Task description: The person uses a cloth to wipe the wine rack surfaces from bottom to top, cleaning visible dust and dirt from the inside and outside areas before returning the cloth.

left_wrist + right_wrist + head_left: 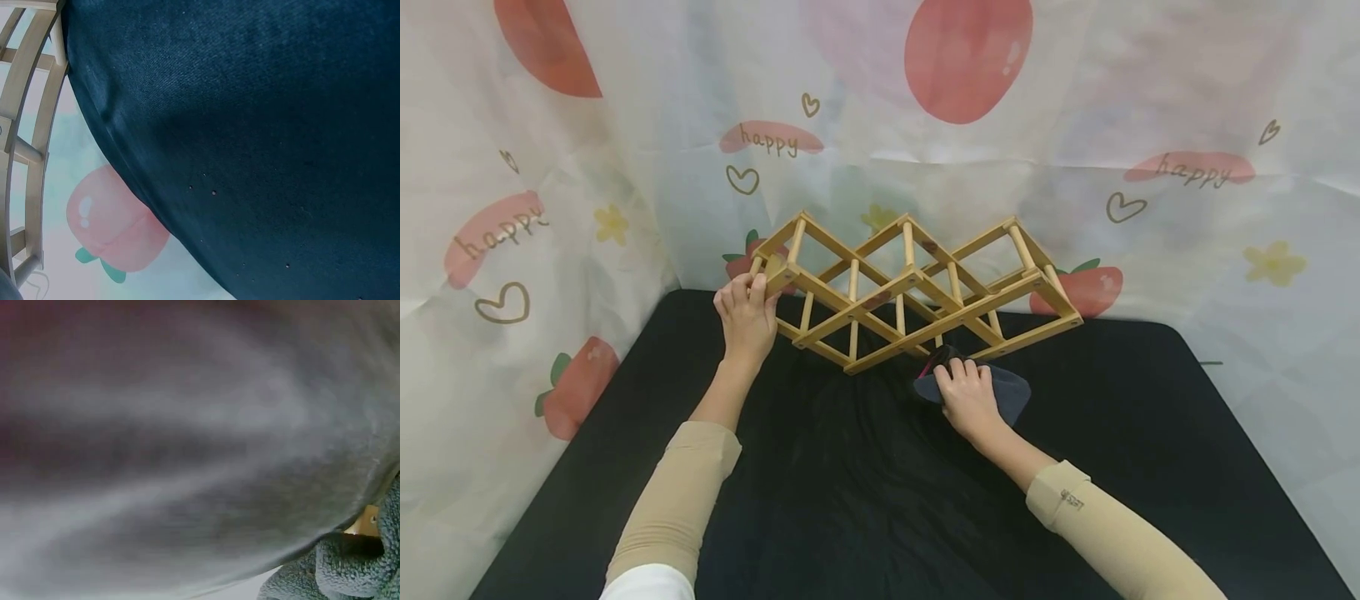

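Note:
A folding wooden lattice rack (pixel 852 315), built of pale slats joined by round dowels, stands stretched out across the far part of the table. At its left end my left hand (pixel 747 312) grips the frame with curled fingers. Part of the rack (pixel 49 112) shows along the left edge of the left wrist view. My right hand (pixel 972 400) holds a dark blue-grey cloth (pixel 1011 390) just in front of the rack's lower slats. In the right wrist view the fuzzy, towel-like cloth (pixel 350 572) is bunched at the lower right, and a blurred dark surface fills most of that view.
Black fabric (pixel 850 500) covers the table, whose far edge runs behind the rack. A pale curtain (pixel 1045 75) printed with fruit, hearts and lettering hangs close behind the table and along its sides.

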The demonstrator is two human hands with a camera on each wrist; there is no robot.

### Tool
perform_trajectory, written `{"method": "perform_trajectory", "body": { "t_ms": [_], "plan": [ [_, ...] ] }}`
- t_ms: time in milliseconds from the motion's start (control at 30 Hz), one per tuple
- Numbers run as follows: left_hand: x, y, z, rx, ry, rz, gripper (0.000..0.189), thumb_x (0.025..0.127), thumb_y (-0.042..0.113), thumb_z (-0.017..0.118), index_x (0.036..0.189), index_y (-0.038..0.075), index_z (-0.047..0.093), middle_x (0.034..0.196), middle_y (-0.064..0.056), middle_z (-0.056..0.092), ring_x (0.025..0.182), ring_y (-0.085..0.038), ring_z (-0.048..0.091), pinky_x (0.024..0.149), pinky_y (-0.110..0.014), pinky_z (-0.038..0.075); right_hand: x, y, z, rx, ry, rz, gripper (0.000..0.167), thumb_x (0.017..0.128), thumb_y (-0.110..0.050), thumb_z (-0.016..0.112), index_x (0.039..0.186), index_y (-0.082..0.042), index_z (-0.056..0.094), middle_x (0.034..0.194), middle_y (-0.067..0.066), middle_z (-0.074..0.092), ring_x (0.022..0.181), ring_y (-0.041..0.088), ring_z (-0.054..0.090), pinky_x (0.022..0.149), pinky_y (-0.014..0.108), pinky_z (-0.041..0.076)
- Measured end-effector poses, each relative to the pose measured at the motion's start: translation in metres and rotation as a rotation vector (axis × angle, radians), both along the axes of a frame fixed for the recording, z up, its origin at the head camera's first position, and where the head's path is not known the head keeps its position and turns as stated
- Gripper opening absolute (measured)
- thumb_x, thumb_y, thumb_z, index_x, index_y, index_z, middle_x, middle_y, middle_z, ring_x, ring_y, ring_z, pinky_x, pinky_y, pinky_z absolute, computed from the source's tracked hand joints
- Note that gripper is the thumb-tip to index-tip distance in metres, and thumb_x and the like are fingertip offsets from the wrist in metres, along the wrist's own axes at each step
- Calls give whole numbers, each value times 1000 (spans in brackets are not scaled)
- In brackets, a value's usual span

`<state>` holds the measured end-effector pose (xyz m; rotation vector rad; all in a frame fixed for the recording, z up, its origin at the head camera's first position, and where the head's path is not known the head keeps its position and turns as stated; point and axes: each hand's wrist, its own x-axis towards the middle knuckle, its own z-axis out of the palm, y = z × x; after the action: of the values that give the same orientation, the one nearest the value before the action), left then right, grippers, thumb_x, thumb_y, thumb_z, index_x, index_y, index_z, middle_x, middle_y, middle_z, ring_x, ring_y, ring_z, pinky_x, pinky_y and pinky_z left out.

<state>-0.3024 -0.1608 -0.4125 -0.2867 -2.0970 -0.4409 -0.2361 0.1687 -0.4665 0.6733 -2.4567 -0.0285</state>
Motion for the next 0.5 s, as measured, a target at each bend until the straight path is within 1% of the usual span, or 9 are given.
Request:
{"method": "perform_trajectory", "body": {
  "t_ms": [100, 167, 267, 367, 400, 500],
  "plan": [
    [1, 0, 0, 0, -3, 2, 34, 94, 37, 39, 109, 6, 37, 103, -17, 36, 93, -35, 30, 82, -49, 22, 4, 5, 1, 8, -33, -15, 43, 56, -6, 80, 93, -3, 57, 91, 19, 55, 81, 35, 50, 66, 45, 36],
    [0, 0, 0, 0, -8, 2, 37, 94, 40, 33, 109, 6, 37, 103, -17, 36, 93, -35, 31, 82, -49, 22, 4, 7, 1, -1, -36, -11, 45, 55, -6, 81, 94, -3, 57, 92, 19, 55, 81, 35, 50, 66, 46, 36],
    [0, 0, -1, 4, -12, -3, 33, 94, 34, 42, 109, 6, 37, 104, -17, 36, 93, -36, 30, 82, -49, 22, 2, 6, 1, -17, -19, 3, 47, 55, -5, 81, 95, -4, 57, 92, 19, 55, 81, 35, 50, 65, 45, 36],
    [-1, -1, -2, 12, -8, -8, 30, 92, 27, 49, 110, 6, 38, 104, -17, 35, 93, -36, 31, 82, -49, 22, -1, -1, 2, -53, 22, 39, 49, 53, -4, 82, 95, -4, 57, 92, 19, 55, 81, 35, 51, 64, 44, 35],
    [-1, -1, -3, 13, -4, -8, 30, 91, 27, 50, 109, 6, 37, 103, -17, 36, 92, -36, 31, 82, -49, 22, -2, -4, 3, -65, 36, 55, 49, 53, -3, 82, 96, -4, 58, 93, 19, 55, 81, 35, 51, 64, 44, 36],
    [-3, -1, -3, 16, 4, -14, 31, 94, 33, 43, 109, 6, 37, 103, -17, 36, 92, -36, 31, 82, -49, 22, -6, -13, 5, -90, 73, 97, 52, 53, -3, 82, 99, -4, 58, 94, 19, 55, 82, 34, 51, 65, 44, 36]
  ]
}}
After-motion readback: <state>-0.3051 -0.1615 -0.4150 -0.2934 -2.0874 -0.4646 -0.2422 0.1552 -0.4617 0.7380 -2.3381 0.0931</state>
